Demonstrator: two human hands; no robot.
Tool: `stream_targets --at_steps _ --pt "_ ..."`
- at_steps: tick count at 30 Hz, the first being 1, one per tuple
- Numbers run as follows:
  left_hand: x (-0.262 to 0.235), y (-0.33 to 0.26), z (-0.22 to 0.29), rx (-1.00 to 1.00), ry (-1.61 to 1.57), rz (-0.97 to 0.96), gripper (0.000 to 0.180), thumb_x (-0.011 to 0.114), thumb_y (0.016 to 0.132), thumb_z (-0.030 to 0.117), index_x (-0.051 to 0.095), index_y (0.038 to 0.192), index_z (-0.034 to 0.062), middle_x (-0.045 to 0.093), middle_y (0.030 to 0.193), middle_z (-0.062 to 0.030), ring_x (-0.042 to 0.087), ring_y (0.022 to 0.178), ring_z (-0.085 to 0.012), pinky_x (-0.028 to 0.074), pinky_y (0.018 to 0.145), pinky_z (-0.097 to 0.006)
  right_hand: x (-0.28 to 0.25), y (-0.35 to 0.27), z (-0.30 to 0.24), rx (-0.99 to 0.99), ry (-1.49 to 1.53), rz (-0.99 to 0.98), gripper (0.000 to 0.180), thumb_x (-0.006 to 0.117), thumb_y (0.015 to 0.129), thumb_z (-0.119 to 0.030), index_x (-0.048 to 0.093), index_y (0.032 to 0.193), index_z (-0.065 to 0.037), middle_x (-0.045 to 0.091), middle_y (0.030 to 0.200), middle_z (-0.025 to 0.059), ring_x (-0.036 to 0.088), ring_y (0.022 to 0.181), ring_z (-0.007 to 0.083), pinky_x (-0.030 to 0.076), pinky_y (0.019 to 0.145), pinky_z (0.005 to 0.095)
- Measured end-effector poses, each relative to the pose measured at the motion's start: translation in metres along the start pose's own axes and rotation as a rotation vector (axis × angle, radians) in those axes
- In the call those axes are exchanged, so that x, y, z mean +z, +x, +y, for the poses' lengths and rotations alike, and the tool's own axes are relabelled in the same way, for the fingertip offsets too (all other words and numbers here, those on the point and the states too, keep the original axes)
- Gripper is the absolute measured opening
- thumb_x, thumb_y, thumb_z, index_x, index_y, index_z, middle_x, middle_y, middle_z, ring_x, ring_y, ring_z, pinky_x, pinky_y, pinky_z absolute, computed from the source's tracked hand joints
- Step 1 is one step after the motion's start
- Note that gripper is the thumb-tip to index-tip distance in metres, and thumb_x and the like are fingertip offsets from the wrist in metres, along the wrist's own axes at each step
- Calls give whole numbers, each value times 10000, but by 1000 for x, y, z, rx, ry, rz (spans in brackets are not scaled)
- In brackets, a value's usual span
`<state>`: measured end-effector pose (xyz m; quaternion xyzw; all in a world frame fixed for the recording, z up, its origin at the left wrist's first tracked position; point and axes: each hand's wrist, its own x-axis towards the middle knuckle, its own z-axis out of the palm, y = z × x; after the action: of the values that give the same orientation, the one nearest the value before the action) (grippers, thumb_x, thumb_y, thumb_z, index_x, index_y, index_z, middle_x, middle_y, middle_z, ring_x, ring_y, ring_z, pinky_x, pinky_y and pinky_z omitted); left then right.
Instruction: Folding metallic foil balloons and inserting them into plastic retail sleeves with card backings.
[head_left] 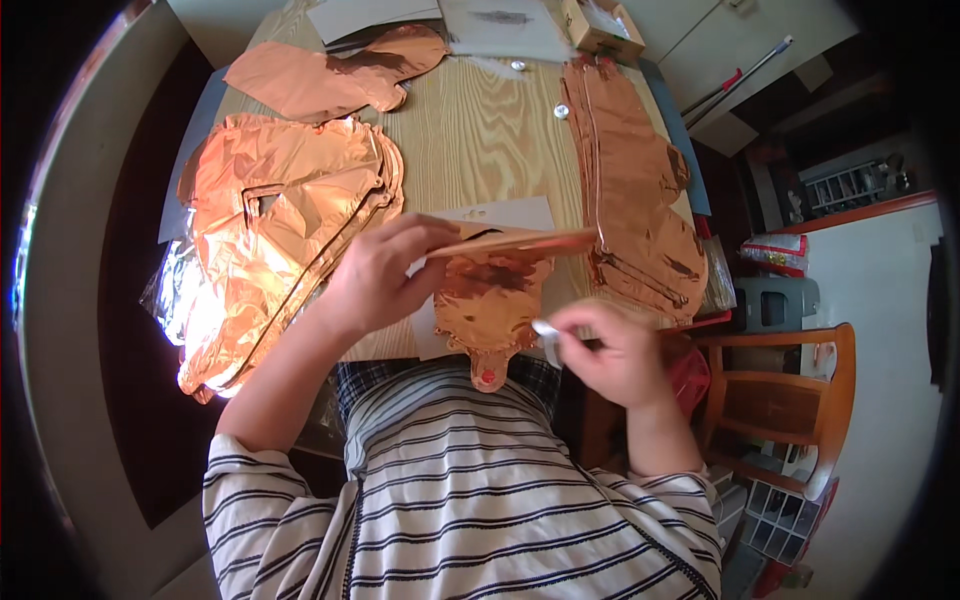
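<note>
My left hand pinches the upper edge of a flat copper foil balloon, folding it up over the near edge of a wooden table. The balloon's neck with a red spot points toward my striped shirt. My right hand is closed around a small white piece, its tip touching the balloon's lower right edge. What the white piece is I cannot tell. A white sheet lies under the balloon.
A stack of copper foil balloons lies at the left, another pile at the right, one more at the far left. A cardboard box and papers sit at the far edge. A wooden chair stands right.
</note>
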<state>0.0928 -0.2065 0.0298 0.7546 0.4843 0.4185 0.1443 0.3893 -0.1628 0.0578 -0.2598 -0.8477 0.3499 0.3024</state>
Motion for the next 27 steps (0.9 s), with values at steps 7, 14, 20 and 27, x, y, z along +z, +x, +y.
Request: stream_targets --at_steps 7,14,20,27 --pt "-1 4 16 -23 54 -40 206 697 843 -12 707 1049 -1 720 1042 -137 721 853 -288 589 728 -350 41 -14 20 -52 -426 -128 658 658 762 -24 508 1404 -15 636 1181 188 593 1154 335 442 1035 467" --pt "-2 10 26 -15 71 -98 176 709 835 -2 710 1011 -13 722 996 -137 720 824 -289 588 711 -353 51 -50 40 -228 -579 -115 414 686 768 -32 655 1181 -20 618 1266 166 552 1239 366 375 1118 562" --pt "-4 16 26 16 110 -75 152 705 835 -10 709 986 -22 720 973 -140 720 798 -289 588 701 -352 28 -21 36 -128 -226 2 210 699 782 1 718 987 -39 689 1000 100 658 1000 315 513 918 459" --pt "5 10 21 161 131 -70 204 735 776 4 707 978 -7 719 977 -132 709 802 -302 580 700 -367 64 35 64 250 -428 234 270 784 806 -262 732 968 -53 712 852 142 693 853 355 529 758 470"
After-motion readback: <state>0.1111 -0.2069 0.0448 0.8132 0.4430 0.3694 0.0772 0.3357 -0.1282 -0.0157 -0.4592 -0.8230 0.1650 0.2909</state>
